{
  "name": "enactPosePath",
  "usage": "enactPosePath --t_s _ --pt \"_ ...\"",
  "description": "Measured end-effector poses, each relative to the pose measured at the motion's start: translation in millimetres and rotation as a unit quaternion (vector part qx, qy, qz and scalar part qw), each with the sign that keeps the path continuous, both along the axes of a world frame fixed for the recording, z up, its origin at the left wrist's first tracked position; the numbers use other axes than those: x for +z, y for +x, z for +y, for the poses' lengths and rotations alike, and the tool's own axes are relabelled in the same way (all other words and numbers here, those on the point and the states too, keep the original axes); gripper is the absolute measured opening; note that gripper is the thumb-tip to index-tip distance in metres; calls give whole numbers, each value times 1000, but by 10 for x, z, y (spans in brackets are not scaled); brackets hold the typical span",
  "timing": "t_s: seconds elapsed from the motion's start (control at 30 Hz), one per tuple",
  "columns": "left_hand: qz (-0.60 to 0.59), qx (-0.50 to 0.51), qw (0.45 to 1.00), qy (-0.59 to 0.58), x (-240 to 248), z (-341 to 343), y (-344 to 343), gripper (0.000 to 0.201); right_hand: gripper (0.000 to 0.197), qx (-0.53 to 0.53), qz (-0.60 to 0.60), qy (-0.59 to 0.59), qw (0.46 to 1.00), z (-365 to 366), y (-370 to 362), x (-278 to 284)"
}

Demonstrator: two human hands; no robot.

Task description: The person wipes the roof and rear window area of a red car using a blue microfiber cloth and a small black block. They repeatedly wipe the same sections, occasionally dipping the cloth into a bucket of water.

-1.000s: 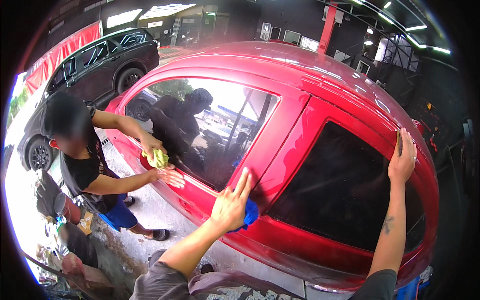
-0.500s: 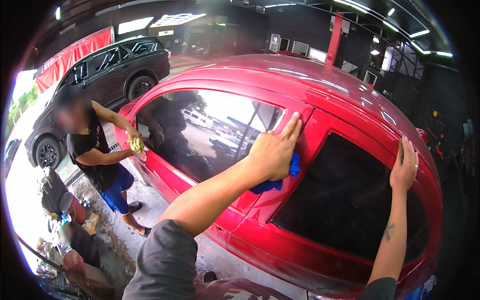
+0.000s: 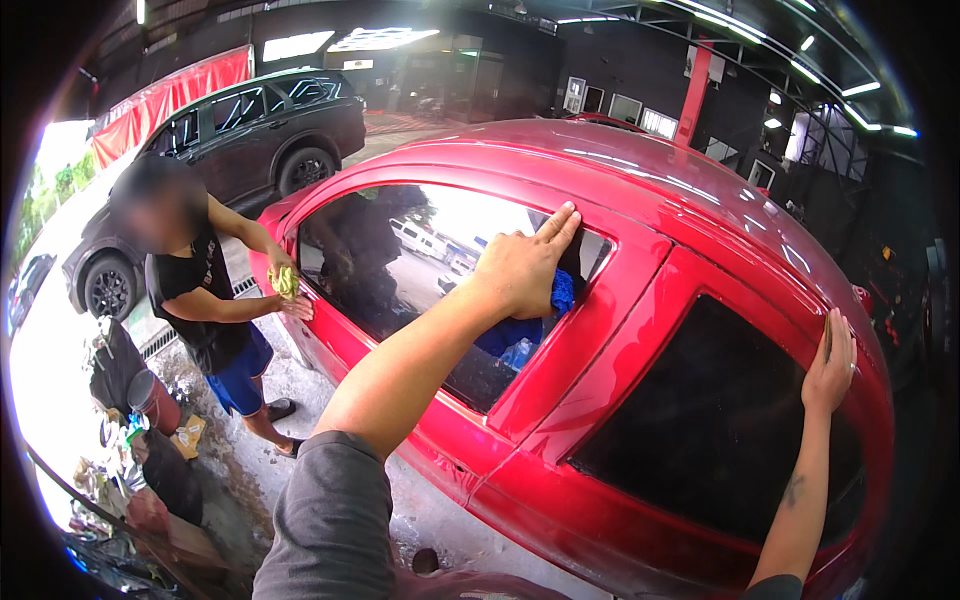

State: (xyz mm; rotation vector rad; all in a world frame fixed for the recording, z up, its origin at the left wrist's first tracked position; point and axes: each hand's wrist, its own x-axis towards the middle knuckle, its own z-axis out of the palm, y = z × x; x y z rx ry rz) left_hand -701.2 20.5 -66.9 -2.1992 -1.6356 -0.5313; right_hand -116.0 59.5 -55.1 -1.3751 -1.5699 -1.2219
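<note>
My left hand (image 3: 520, 272) is on the front side window (image 3: 375, 255) of a red car (image 3: 620, 225), two fingers stretched toward the upper frame. Under its palm it grips a blue cloth (image 3: 563, 291), pressed to the glass near the window's rear edge; part of the cloth is hidden by the hand. Out at the right, my right hand (image 3: 832, 368) rests with straight fingers against the edge of the roof above the dark rear window (image 3: 705, 420). A thin dark strip shows along its fingers; I cannot make out what it is.
At the car's front end, a co-worker (image 3: 205, 290) holds a yellow-green cloth (image 3: 284, 282) against it. Behind stands a dark SUV (image 3: 240, 135). Bags and a reddish bucket (image 3: 153, 400) crowd the floor at lower left, beside a drain grate (image 3: 160, 343).
My left hand and the blue cloth have moved left, off the red pillar and onto the front window glass. My right hand stays at the roof edge. The whole view has shifted slightly.
</note>
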Motion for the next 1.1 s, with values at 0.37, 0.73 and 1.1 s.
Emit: enactPosePath --t_s 0.37,0.73,1.1 --pt "-142 218 964 -52 -129 158 -1288 134 43 12 -14 10 1000 19 40 -6" --pt "-364 -31 911 189 -547 -341 -501 76 40 56 -29 23 998 30 85 75" --pt "-292 -386 772 413 -196 -244 1882 64 42 56 -25 19 998 72 133 49"
